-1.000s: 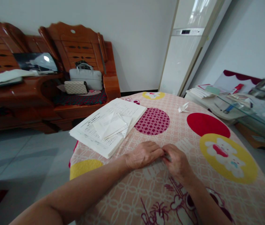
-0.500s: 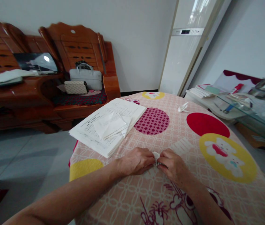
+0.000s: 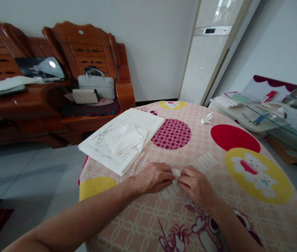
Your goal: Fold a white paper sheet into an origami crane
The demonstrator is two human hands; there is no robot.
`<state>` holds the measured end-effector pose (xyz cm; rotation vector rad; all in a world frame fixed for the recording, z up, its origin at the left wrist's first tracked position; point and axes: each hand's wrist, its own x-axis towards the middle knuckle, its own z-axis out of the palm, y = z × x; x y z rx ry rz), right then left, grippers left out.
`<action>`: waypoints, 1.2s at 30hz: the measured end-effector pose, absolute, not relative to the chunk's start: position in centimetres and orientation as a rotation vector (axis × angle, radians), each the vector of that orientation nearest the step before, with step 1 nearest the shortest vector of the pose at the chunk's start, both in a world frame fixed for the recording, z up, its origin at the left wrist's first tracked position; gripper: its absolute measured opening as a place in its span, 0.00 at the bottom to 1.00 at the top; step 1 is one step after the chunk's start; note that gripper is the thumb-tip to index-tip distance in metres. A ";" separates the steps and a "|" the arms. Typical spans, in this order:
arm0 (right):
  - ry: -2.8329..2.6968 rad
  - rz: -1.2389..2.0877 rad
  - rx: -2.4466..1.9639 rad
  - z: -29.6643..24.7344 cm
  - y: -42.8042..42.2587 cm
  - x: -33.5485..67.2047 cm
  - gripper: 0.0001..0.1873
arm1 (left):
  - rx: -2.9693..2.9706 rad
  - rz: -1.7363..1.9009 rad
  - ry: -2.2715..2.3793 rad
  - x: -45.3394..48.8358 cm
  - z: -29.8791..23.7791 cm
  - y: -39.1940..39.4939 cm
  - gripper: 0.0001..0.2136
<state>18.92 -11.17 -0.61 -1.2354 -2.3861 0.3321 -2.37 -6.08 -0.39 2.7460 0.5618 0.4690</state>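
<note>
Between my two hands is a small folded piece of paper (image 3: 175, 172), white with some dark print, mostly covered by fingers. My left hand (image 3: 155, 177) pinches its left side, fingers bent and pressed together. On its right side my right hand (image 3: 196, 183) grips it between thumb and fingers. Both hands rest low over the patterned tablecloth (image 3: 148, 217). Farther back on the table stands a small folded paper figure (image 3: 206, 118), apart from both hands. To the left, folded paper squares (image 3: 125, 139) lie on top of a stack of printed sheets (image 3: 98, 150).
A round table carries the cloth. Behind on the left are wooden chairs (image 3: 85, 42) with a grey bag (image 3: 106, 87) and a quilted purse (image 3: 85, 96). A tall white cabinet unit (image 3: 203, 63) stands at the back. Right of the table, a glass shelf (image 3: 290, 126) holds clutter.
The fingers have shifted slightly on the folded paper, showing a little more of it between them. The camera view has moved a little. The other papers stay in place.
</note>
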 end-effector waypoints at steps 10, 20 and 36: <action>-2.320 0.420 -1.264 -0.2 -11.2 18.7 0.11 | 2.871 0.510 0.674 -1.2 -0.7 -7.0 0.09; -2.167 0.512 -1.375 -0.2 -11.2 18.4 0.09 | 2.421 0.528 0.884 -1.4 -0.6 -7.3 0.03; -2.161 0.375 -1.553 -0.4 -11.1 17.6 0.10 | 2.170 0.498 1.169 -0.4 -0.2 -7.2 0.05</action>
